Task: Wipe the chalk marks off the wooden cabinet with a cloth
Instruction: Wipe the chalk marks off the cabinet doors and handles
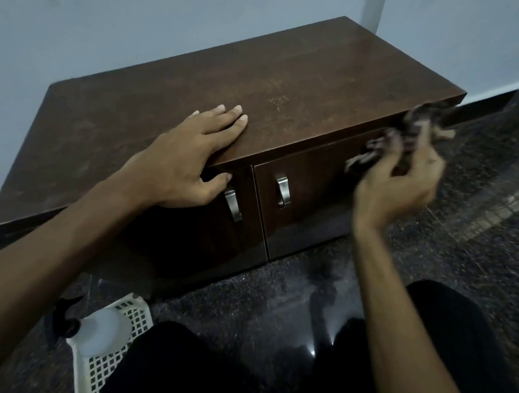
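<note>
Left hand [191, 159] lies flat, fingers straight, on the smooth dark wooden cabinet [288, 77] near faint chalk marks [278, 102]. Blurred right hand [400, 179] grips a crumpled dark cloth [415, 123] before the right door [315, 205].

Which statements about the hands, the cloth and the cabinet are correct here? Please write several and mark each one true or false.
1. The left hand lies with straight fingers on top of the cabinet. True.
2. The cloth covers the chalk marks. False: the right hand holds the cloth by the cabinet's right front corner, away from the marks.
3. Faint chalk marks show on the cabinet top. True.
4. The spray bottle stands on the cabinet. False: it is in the white basket on the floor.
</note>
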`<act>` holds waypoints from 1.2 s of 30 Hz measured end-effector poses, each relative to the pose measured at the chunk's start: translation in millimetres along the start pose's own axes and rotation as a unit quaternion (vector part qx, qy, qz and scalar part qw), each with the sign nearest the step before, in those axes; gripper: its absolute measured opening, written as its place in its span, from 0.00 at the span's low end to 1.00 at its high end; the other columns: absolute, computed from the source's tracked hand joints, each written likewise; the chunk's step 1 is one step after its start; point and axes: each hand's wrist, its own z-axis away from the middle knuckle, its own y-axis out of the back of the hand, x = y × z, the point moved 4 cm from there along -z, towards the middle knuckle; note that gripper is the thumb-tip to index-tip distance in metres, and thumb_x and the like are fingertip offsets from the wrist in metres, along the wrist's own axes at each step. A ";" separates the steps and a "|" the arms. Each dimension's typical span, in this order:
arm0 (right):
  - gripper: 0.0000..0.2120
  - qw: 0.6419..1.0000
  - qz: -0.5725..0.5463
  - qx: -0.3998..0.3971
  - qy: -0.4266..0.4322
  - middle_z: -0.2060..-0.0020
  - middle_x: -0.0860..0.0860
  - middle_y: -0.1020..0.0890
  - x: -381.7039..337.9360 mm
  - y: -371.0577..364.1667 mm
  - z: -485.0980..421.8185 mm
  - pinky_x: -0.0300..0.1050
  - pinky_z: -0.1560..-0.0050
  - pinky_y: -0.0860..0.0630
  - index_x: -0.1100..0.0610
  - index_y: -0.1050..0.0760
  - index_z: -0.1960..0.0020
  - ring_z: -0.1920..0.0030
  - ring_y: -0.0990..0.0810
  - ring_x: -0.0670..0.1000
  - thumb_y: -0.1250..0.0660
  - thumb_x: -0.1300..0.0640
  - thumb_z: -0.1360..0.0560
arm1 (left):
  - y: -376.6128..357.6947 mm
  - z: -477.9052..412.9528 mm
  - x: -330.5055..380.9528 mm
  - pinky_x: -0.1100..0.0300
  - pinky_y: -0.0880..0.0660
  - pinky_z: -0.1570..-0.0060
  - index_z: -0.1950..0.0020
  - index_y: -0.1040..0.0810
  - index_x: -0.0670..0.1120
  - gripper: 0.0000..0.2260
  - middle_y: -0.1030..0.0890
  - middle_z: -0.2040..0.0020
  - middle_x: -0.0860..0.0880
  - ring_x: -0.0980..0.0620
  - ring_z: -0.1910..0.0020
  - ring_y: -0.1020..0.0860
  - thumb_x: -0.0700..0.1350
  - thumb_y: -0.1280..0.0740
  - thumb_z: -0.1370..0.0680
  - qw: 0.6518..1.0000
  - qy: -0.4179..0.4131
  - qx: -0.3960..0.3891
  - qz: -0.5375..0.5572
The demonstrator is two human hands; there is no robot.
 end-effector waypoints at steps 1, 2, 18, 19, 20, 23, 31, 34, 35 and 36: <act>0.17 1.000 0.006 -0.023 0.007 0.52 0.57 0.20 0.3 1.9 11.5 0.28 0.47 0.29 0.60 0.22 0.35 0.51 0.21 0.49 0.30 0.57 0.23 | -1.0 0.3 -0.2 0.39 0.42 0.24 0.19 0.43 0.46 0.38 0.42 0.19 0.48 0.49 0.20 0.46 0.60 0.42 0.27 1.000 0.003 -0.009 0.005; 0.17 0.998 0.006 -0.058 0.027 0.53 0.58 0.20 4.9 4.8 26.3 0.28 0.47 0.30 0.61 0.22 0.36 0.51 0.21 0.49 0.29 0.60 0.24 | -2.2 -0.1 -2.5 0.39 0.42 0.24 0.19 0.43 0.46 0.38 0.42 0.19 0.48 0.49 0.20 0.46 0.59 0.42 0.27 1.000 0.008 -0.011 0.000; 0.17 0.994 0.009 -0.111 -0.018 0.57 0.58 0.20 25.6 8.6 26.1 0.24 0.50 0.33 0.62 0.20 0.38 0.56 0.22 0.49 0.28 0.60 0.26 | -3.2 -0.3 -2.2 0.40 0.42 0.24 0.19 0.42 0.47 0.38 0.42 0.19 0.49 0.49 0.20 0.45 0.59 0.42 0.27 1.000 0.002 0.011 -0.004; 0.17 0.990 0.012 -0.131 -0.047 0.57 0.58 0.20 37.3 11.0 41.8 0.25 0.51 0.32 0.63 0.20 0.38 0.56 0.22 0.50 0.27 0.60 0.26 | -3.4 0.3 -2.1 0.40 0.43 0.24 0.19 0.42 0.47 0.38 0.42 0.19 0.49 0.49 0.20 0.45 0.59 0.42 0.27 1.000 0.001 0.010 -0.003; 0.17 0.988 0.016 -0.123 -0.095 0.55 0.58 0.19 54.3 14.1 43.5 0.28 0.52 0.29 0.63 0.20 0.38 0.56 0.21 0.51 0.28 0.58 0.26 | -3.4 0.9 -1.9 0.40 0.43 0.24 0.19 0.42 0.46 0.38 0.42 0.19 0.48 0.49 0.20 0.45 0.59 0.42 0.27 1.000 0.000 0.011 -0.002; 0.18 0.969 0.017 -0.078 -0.233 0.49 0.52 0.18 82.9 15.7 5.2 0.23 0.52 0.30 0.62 0.22 0.35 0.48 0.19 0.51 0.30 0.57 0.23 | -4.0 0.2 -1.4 0.39 0.42 0.24 0.20 0.42 0.46 0.38 0.42 0.19 0.48 0.48 0.20 0.45 0.59 0.42 0.27 1.000 -0.001 0.009 0.001; 0.16 0.981 -0.030 -0.190 -0.002 0.58 0.60 0.20 23.2 16.8 60.2 0.24 0.47 0.33 0.66 0.20 0.40 0.54 0.24 0.46 0.27 0.68 0.28 | -4.3 -0.1 -2.3 0.38 0.42 0.24 0.19 0.42 0.46 0.38 0.42 0.19 0.48 0.48 0.20 0.45 0.59 0.42 0.27 1.000 0.002 0.005 -0.006; 0.16 0.969 -0.026 -0.229 -0.085 0.57 0.61 0.20 56.4 24.7 75.3 0.26 0.49 0.30 0.67 0.19 0.41 0.53 0.22 0.50 0.28 0.71 0.29 | -4.0 0.2 -2.0 0.39 0.42 0.24 0.19 0.42 0.46 0.38 0.42 0.19 0.48 0.48 0.20 0.45 0.59 0.42 0.27 1.000 0.001 0.007 -0.008; 0.15 0.971 -0.027 -0.205 -0.124 0.56 0.62 0.19 62.8 25.2 68.7 0.25 0.50 0.31 0.67 0.20 0.41 0.53 0.20 0.53 0.29 0.69 0.27 | -3.9 0.5 -2.0 0.39 0.42 0.24 0.19 0.42 0.46 0.38 0.42 0.19 0.48 0.48 0.20 0.45 0.59 0.42 0.27 1.000 0.001 0.007 -0.009; 0.15 0.977 -0.025 -0.133 -0.163 0.54 0.65 0.18 72.5 25.5 53.1 0.25 0.52 0.32 0.68 0.21 0.39 0.51 0.19 0.58 0.30 0.67 0.25 | -4.1 0.9 -1.7 0.39 0.42 0.24 0.19 0.43 0.46 0.38 0.42 0.19 0.48 0.48 0.20 0.45 0.59 0.42 0.27 1.000 0.002 0.006 -0.010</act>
